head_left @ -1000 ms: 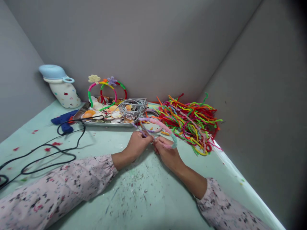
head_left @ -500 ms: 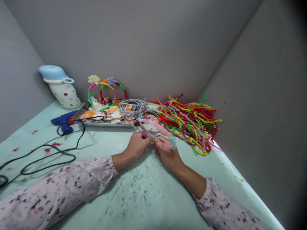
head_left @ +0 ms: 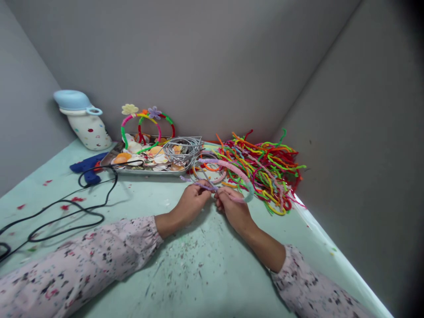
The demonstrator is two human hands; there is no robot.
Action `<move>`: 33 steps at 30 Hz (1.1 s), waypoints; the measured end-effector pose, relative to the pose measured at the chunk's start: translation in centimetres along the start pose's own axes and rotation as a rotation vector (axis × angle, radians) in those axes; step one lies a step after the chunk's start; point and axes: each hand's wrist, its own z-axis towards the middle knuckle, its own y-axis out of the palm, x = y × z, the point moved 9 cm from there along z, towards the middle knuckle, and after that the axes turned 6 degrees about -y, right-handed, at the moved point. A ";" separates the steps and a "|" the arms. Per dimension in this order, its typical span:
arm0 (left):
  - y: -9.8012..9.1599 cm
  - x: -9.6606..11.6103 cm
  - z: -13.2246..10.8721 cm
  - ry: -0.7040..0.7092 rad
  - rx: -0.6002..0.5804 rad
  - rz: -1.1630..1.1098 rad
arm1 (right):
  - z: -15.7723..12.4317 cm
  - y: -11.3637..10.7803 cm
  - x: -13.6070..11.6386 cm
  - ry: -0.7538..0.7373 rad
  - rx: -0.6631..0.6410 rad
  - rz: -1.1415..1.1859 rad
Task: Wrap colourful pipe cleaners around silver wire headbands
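My right hand (head_left: 233,210) is closed on a wire hoop (head_left: 236,169) wrapped partly in fuzzy pink, lilac and mint-green pipe cleaner. The covered part arches away above that hand, and bare grey wire shows on its left. My left hand (head_left: 192,201) pinches a purple pipe cleaner (head_left: 206,187) beside the wire, its loose end poking out to the left. Fingertips of both hands nearly meet at the near side of the hoop. Exactly how the strand sits on the wire there is hidden by my fingers.
Behind my hands stands a metal tray (head_left: 149,173) of shells, a grey wire coil (head_left: 183,148) and two flower-topped hoops (head_left: 160,128). A pile of bright pipe cleaners (head_left: 265,165) lies right. Leftward are a blue glue gun (head_left: 88,165), its black cord (head_left: 107,194) and a bottle (head_left: 86,126).
The wrapped hoop has turned and shifted right and away, so its mint-green part now stands out beyond my right hand. More of the purple strand shows between my hands.
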 end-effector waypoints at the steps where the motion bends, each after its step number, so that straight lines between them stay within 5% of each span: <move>1: 0.1 0.1 0.0 0.011 -0.005 -0.001 | 0.0 -0.1 0.0 0.000 0.004 0.016; 33: -0.1 -0.5 0.5 -0.001 0.015 -0.120 | 0.1 0.1 -0.3 -0.007 -0.030 0.065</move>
